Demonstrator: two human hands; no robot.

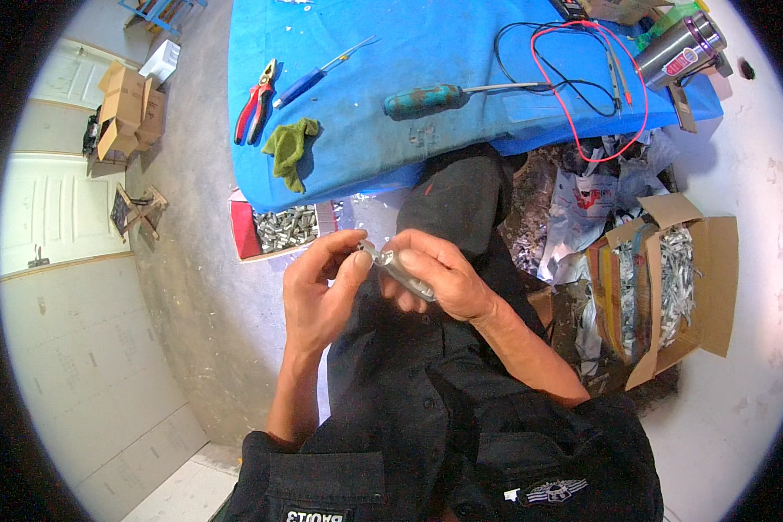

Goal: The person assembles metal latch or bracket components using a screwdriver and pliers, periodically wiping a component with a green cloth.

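Observation:
My right hand [447, 274] grips a small silvery cylinder [406, 276] with a shiny, partly see-through surface, held at a slant in front of my dark jacket. At the cylinder's upper end, the thumb and forefinger of my left hand [318, 287] pinch a small metallic piece [367, 248]. Whether that piece is joined to the cylinder cannot be made out. Both hands are close together, below the near edge of the blue-covered table [359, 150]. Beyond my left hand, a red and white box [245, 233] holds many short metal cylinders [287, 230].
Combination pliers [256, 104], a blue screwdriver [300, 88], a teal-handled screwdriver [424, 102] and a green cloth [290, 150] lie on the table. Test leads [646, 124] trail over its edge near a steel flask [678, 52]. At right stands a cardboard box [718, 287] of metallic strips.

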